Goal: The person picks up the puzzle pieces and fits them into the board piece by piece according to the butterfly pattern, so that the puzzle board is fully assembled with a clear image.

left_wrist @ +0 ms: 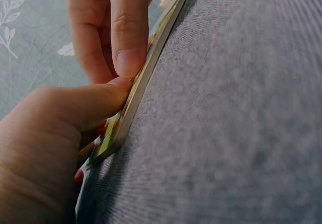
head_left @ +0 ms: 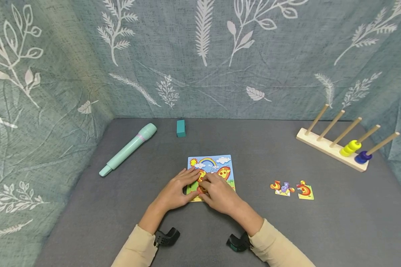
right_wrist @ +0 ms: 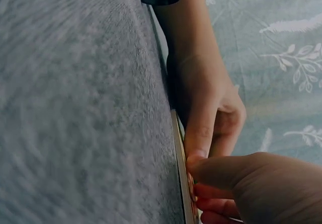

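Note:
A square jigsaw puzzle board [head_left: 224, 160] with a butterfly, rainbow and sun picture lies flat at the middle of the table. My left hand [head_left: 177, 189] rests on its left side, fingers spread over the picture and thumb along the near edge. Bent over the lower middle of the board, my right hand [head_left: 219, 193] pinches a puzzle piece [head_left: 204, 190] at board level, mostly covered by the fingers. In the left wrist view both thumbs meet at the board's edge [left_wrist: 146, 78]. To the right lie loose puzzle pieces, one with purple [head_left: 285, 188] and one yellow and red [head_left: 305, 190].
A mint-green toy microphone-like stick [head_left: 127, 150] lies at the left. A teal block [head_left: 181, 128] sits near the back edge. At the back right stands a wooden peg rack [head_left: 331, 150] with yellow and blue rings. Patterned cloth [head_left: 187, 55] hangs behind the grey table.

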`<state>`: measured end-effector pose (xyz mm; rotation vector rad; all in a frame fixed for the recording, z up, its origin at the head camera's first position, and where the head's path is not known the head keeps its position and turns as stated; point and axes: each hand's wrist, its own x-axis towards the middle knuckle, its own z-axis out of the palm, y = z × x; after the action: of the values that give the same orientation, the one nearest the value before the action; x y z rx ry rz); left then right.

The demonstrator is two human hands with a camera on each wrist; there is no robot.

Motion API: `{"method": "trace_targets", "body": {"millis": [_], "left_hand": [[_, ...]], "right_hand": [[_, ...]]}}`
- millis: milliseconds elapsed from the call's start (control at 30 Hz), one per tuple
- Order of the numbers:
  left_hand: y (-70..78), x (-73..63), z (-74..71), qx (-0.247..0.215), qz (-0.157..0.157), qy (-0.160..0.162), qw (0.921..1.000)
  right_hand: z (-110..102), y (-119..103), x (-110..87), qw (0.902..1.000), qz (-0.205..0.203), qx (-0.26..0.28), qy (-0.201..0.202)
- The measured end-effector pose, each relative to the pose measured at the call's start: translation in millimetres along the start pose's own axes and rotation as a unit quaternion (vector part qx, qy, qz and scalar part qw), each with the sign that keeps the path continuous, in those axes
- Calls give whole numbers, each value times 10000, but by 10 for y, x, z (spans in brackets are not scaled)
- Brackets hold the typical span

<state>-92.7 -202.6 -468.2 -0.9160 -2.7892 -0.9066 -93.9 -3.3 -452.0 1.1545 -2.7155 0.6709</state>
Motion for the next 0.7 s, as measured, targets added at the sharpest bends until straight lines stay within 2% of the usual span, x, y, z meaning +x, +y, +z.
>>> {"method": "trace_targets", "body": {"millis": [267,467,700], "left_hand": [[-10,-5,14,-50,-15,36,10000],[-20,-11,20,-46,-81,29,10000],[-10,-14,9,-89,-78,-10,9999]], "right_hand": [[-87,73,-43,9984,157,361,-409],[-221,184,-135,9968,185,732,-278],[-392,421,-370,9944,585,838,-271]]}}
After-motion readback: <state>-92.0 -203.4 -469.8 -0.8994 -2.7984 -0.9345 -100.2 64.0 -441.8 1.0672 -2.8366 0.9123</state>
